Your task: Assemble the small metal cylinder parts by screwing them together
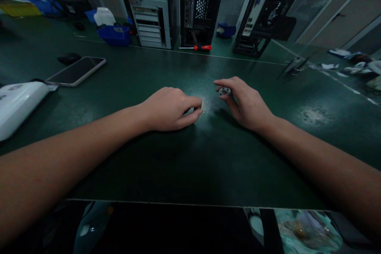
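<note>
My right hand (245,101) is raised a little above the green tabletop (184,166), right of centre. Between its thumb and fingers is a small round grey metal disc with holes (224,91), much like a bobbin, its flat face toward me. A faint thin line shows by the index fingertip; I cannot tell whether it is a thread. To the left, my left hand (172,109) rests low at the table, thumb and index fingertip pinched together. Whatever is in that pinch is too small to make out. The two hands are apart.
Computer cases (151,8) stand along the back, with a red-handled screwdriver (202,48) before them. At left lie a phone (77,71), a dark mouse (69,58) and a white object (20,103). Blue bins (114,35) sit behind. Metal pliers-like tool (296,65) lies at right.
</note>
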{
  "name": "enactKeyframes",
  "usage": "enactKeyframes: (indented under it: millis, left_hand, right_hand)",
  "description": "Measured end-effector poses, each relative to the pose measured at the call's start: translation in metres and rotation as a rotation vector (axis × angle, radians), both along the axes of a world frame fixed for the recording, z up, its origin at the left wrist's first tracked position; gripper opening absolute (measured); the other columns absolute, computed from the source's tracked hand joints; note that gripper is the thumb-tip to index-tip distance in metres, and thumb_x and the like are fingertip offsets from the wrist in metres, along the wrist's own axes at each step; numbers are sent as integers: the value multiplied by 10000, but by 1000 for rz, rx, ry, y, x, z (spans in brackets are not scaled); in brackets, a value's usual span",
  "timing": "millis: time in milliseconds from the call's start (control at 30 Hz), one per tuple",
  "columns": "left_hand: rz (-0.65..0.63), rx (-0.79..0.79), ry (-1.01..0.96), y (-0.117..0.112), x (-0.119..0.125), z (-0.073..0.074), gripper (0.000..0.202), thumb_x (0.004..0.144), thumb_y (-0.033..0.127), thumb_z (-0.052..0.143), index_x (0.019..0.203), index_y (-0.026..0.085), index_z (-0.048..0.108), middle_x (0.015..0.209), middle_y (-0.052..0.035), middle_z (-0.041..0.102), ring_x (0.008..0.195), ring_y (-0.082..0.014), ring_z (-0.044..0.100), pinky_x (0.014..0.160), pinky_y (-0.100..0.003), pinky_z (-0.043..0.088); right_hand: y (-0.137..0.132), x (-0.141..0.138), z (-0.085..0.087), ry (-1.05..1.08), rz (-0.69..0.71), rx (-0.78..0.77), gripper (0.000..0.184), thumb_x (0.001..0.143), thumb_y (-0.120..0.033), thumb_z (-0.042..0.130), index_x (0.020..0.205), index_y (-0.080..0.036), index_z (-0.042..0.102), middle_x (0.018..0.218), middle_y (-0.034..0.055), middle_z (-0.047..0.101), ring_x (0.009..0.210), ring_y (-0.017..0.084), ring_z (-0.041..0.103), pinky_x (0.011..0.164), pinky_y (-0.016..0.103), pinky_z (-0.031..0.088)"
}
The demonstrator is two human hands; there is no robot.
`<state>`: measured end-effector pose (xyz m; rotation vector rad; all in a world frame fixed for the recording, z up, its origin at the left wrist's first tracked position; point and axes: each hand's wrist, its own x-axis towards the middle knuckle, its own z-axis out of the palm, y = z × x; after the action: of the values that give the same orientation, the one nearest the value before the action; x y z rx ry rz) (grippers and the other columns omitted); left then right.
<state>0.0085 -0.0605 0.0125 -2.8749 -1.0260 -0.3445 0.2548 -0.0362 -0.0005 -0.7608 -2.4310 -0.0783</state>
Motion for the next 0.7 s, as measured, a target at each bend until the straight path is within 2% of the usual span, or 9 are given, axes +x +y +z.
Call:
enactKeyframes:
  millis: [133, 333, 500, 700]
  left_hand:
    - [-4, 15, 2, -1, 0, -1, 296, 939, 395, 453, 987, 208, 678, 639, -14, 647, 564, -172, 587, 549, -268, 365]
    - [-16, 30, 8, -2, 2, -2, 312, 946, 412, 454, 985, 202, 682, 667, -21, 663, 586, -165, 597, 555, -258, 366]
    - [-70, 30, 12, -3, 4, -2, 322, 954, 416, 446, 944, 208, 691, 687, -25, 672, 585, -159, 591, 539, -252, 351]
    - [-98, 24, -11, -3, 4, -4, 323, 953, 420, 457, 879, 215, 696, 710, -26, 681, 623, -161, 607, 557, -252, 363]
  right_hand:
    - [-2, 3, 2, 73, -82, -18, 391, 980, -353, 325, 1338, -243, 436, 1047, 94, 590, 919, 234, 584, 821, 395, 465]
    - [-13, -6, 6, -142, 122, 15, 384, 911, -451, 488, 1195, -196, 526, 952, 91, 608, 846, 235, 568, 746, 354, 422]
    - [-12, -12, 2, -237, 190, 85, 269, 941, -416, 447, 1043, -208, 584, 868, 72, 614, 786, 203, 552, 688, 322, 362]
    - [-13, -12, 3, -262, 222, 134, 252, 954, -394, 429, 1015, -211, 592, 853, 66, 613, 772, 191, 538, 676, 320, 335]
